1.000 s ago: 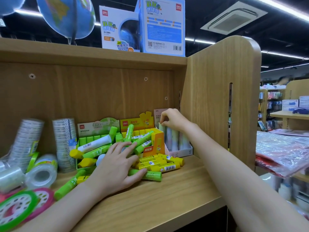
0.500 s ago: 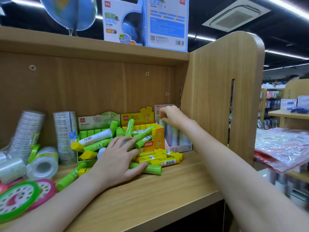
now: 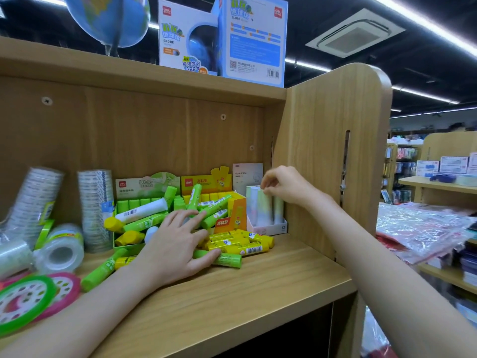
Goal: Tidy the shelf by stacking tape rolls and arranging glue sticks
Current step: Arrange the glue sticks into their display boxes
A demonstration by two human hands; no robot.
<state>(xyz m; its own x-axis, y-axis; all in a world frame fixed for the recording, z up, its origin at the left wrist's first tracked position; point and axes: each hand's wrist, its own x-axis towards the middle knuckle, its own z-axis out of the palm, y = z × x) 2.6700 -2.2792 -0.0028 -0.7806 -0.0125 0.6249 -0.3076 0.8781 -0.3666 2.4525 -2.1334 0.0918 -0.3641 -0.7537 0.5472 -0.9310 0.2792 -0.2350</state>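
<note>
Green and yellow glue sticks lie in a loose pile on the wooden shelf, spilling over a green display box and a yellow display box. My left hand rests flat on the pile, fingers spread. My right hand pinches the top of a pale glue stick standing in a small white box at the shelf's right end. Clear tape rolls stand in two leaning stacks at the left.
Loose clear tape rolls and green and pink ring tapes lie at the front left. A wooden side panel closes the shelf on the right. Globe boxes stand on the shelf above. Other store shelves lie beyond.
My right hand has shifted a little to the right over the pale sticks in the white box. My left hand stays on the pile.
</note>
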